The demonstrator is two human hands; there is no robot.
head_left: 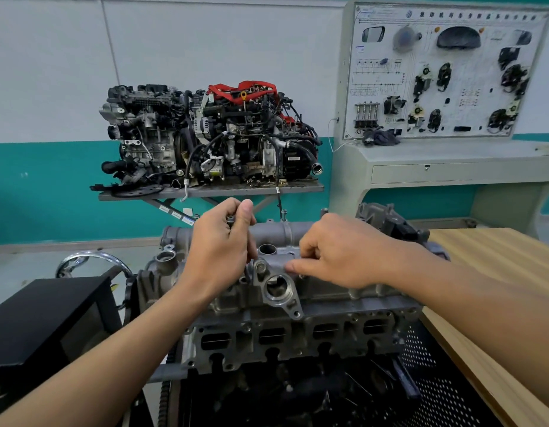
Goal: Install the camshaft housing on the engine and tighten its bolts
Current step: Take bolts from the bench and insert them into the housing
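Both hands are covering much of the housing (pixel 282 234), which is sitting on top of the engine (pixel 297 331). The right hand (pixel 341 251) is curling knuckles-up over it with its fingertips hidden, so I cannot tell whether it is gripping anything. The left hand (pixel 219 251) is closing around a bolt (pixel 231 219), with only the dark head peeking out beside the thumb.

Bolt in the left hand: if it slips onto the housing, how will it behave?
Likely rigid and dense for its size: the bolt looks like dark metal, pinched in the left hand. As a bolt, it would probably roll off the curved top of the camshaft housing. It might drop into the open bore nearby.
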